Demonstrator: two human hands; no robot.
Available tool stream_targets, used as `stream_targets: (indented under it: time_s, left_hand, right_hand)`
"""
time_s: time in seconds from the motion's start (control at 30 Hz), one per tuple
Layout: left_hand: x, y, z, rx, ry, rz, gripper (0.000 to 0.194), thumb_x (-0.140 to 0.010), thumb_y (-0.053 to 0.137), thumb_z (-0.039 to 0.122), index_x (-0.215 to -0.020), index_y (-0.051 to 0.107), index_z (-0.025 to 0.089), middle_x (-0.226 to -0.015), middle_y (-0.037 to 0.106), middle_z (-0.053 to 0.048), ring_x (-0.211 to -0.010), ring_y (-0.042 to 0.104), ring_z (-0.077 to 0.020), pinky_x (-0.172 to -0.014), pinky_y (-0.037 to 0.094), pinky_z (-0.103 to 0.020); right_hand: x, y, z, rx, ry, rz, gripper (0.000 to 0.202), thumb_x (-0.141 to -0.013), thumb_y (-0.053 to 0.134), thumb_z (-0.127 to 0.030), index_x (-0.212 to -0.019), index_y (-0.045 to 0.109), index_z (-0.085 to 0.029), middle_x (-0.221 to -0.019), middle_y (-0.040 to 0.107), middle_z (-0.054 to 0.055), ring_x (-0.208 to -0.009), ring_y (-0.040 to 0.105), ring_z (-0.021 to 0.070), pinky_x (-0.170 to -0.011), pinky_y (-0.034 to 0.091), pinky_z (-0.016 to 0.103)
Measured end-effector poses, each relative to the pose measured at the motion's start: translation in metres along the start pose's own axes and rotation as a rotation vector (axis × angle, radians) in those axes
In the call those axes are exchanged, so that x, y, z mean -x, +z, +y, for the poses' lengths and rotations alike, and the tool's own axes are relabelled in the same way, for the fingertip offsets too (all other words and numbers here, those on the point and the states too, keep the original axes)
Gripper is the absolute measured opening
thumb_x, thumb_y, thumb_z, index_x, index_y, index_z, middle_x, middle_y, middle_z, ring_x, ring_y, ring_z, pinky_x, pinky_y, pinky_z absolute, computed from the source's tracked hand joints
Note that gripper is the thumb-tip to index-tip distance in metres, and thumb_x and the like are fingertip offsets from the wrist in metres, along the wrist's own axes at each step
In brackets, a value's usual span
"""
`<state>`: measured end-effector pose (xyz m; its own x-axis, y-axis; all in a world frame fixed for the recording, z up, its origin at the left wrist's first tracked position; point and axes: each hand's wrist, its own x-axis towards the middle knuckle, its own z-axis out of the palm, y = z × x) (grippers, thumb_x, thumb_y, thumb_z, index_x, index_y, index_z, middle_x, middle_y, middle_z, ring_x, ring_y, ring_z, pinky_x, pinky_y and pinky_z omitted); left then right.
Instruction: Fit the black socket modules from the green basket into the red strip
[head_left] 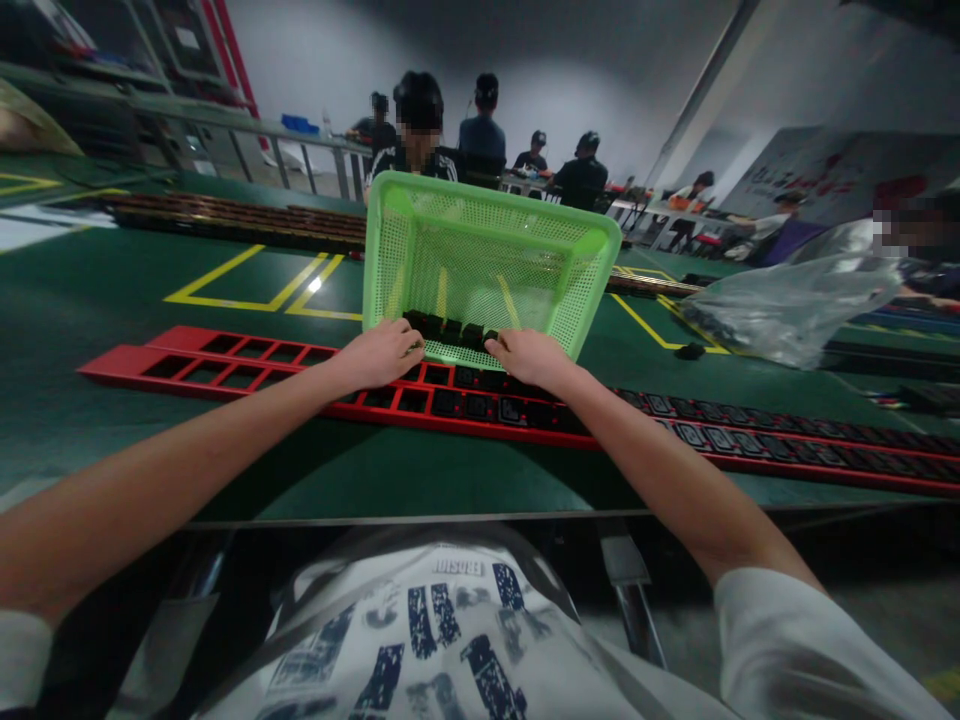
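A light-green mesh basket (491, 205) stands tilted toward me behind two long red rails (225, 388), with several black socket pieces (452, 329) along its low near side. My left hand (384, 353) is at the basket's near left corner, fingers curled inward beside the black pieces; what they hold, if anything, is hidden. At the near right side, my right hand (531, 358) has its thumb and fingers closed at a black piece (491, 338). Black sockets (512, 409) fill the right part of the rails. Several slots on the left part show no sockets.
The green tabletop (315, 470) carries yellow tape lines (225, 300). Bundled brownish strips (247, 218) lie behind at left. A clear plastic bag (795, 290) with dark contents sits at right, near a small black piece (688, 352). Several people sit at tables beyond.
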<state>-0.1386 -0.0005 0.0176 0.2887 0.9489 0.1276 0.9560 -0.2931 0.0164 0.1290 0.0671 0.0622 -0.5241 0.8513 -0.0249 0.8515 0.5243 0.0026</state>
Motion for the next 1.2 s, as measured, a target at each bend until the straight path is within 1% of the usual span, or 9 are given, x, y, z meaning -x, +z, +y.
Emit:
stream_targets:
  time_s: [0.07,0.2,0.37,0.57,0.73,0.83,0.93,1.03,1.2]
  left_hand:
    - [0.0,-0.003,0.002,-0.002,0.023,0.019,0.048,-0.112,0.035,0.036,-0.123,0.076,0.012,-0.122,0.073,-0.018,-0.116,0.068,-0.0311,-0.109,0.05,-0.045]
    - [0.0,-0.005,0.004,0.023,0.052,0.032,0.041,-0.111,0.036,0.033,-0.108,0.074,0.016,-0.11,0.073,-0.015,-0.104,0.068,-0.0281,-0.098,0.052,-0.041]
    - [0.0,-0.005,0.007,0.013,0.001,-0.001,0.035,-0.11,0.038,0.032,-0.096,0.068,0.019,-0.103,0.076,-0.014,-0.102,0.07,-0.0287,-0.09,0.052,-0.041]
    - [0.004,-0.011,0.013,-0.022,-0.184,-0.007,0.034,-0.109,0.041,0.036,-0.094,0.068,0.02,-0.093,0.076,-0.014,-0.091,0.072,-0.0305,-0.072,0.048,-0.039]
    - [0.004,-0.009,0.011,-0.012,-0.225,-0.013,0.033,-0.11,0.041,0.039,-0.097,0.066,0.021,-0.096,0.077,-0.014,-0.092,0.072,-0.0303,-0.071,0.046,-0.038]
    - [0.001,-0.005,0.006,0.06,-0.147,-0.017,0.03,-0.11,0.043,0.038,-0.094,0.064,0.022,-0.095,0.076,-0.012,-0.09,0.071,-0.0275,-0.074,0.045,-0.038]
    - [0.0,-0.002,0.004,0.142,0.017,0.001,0.026,-0.108,0.046,0.037,-0.096,0.065,0.022,-0.099,0.075,-0.01,-0.093,0.069,-0.0254,-0.08,0.048,-0.036]
    - [0.002,-0.002,0.004,0.197,0.153,0.022,0.027,-0.105,0.049,0.039,-0.105,0.069,0.02,-0.108,0.073,-0.01,-0.101,0.069,-0.0251,-0.089,0.051,-0.036]
    - [0.007,-0.004,0.006,0.22,0.257,0.017,0.034,-0.106,0.051,0.039,-0.126,0.071,0.019,-0.12,0.071,-0.011,-0.114,0.067,-0.0262,-0.1,0.051,-0.037]
  right_hand:
    - [0.001,0.001,0.0,0.001,0.022,0.025,0.052,-0.113,0.038,-0.054,-0.127,0.072,-0.016,-0.123,0.079,0.022,-0.111,0.076,0.0388,-0.089,0.058,0.049]
    - [0.001,0.005,0.002,-0.009,-0.028,0.101,0.051,-0.11,0.049,-0.048,-0.144,0.06,-0.012,-0.148,0.067,0.024,-0.132,0.067,0.0406,-0.104,0.056,0.052]
    - [-0.002,0.011,0.006,-0.064,-0.154,0.012,0.058,-0.11,0.047,-0.036,-0.162,0.05,-0.009,-0.163,0.056,0.023,-0.145,0.059,0.0386,-0.119,0.048,0.05]
    - [-0.001,0.009,0.005,-0.02,-0.128,0.059,0.048,-0.108,0.052,-0.037,-0.15,0.06,-0.015,-0.145,0.064,0.022,-0.13,0.067,0.0384,-0.109,0.053,0.049]
    - [0.002,0.004,0.003,-0.045,-0.149,0.064,0.033,-0.105,0.057,-0.03,-0.135,0.063,-0.017,-0.136,0.072,0.018,-0.123,0.07,0.0348,-0.096,0.054,0.043]
    - [0.002,0.004,0.003,-0.052,-0.137,0.057,0.031,-0.104,0.057,-0.029,-0.132,0.063,-0.018,-0.133,0.076,0.016,-0.118,0.071,0.0339,-0.088,0.053,0.041]
    - [0.001,0.005,0.003,-0.034,-0.135,0.061,0.029,-0.104,0.059,-0.03,-0.129,0.064,-0.018,-0.131,0.077,0.016,-0.114,0.072,0.033,-0.083,0.051,0.039]
    - [0.0,0.006,0.002,-0.017,-0.146,0.078,0.027,-0.104,0.061,-0.032,-0.127,0.065,-0.019,-0.127,0.078,0.015,-0.111,0.072,0.0323,-0.079,0.049,0.038]
    - [0.003,0.004,0.0,-0.029,-0.141,0.08,0.024,-0.105,0.06,-0.032,-0.125,0.065,-0.019,-0.129,0.078,0.014,-0.111,0.072,0.032,-0.078,0.048,0.038]
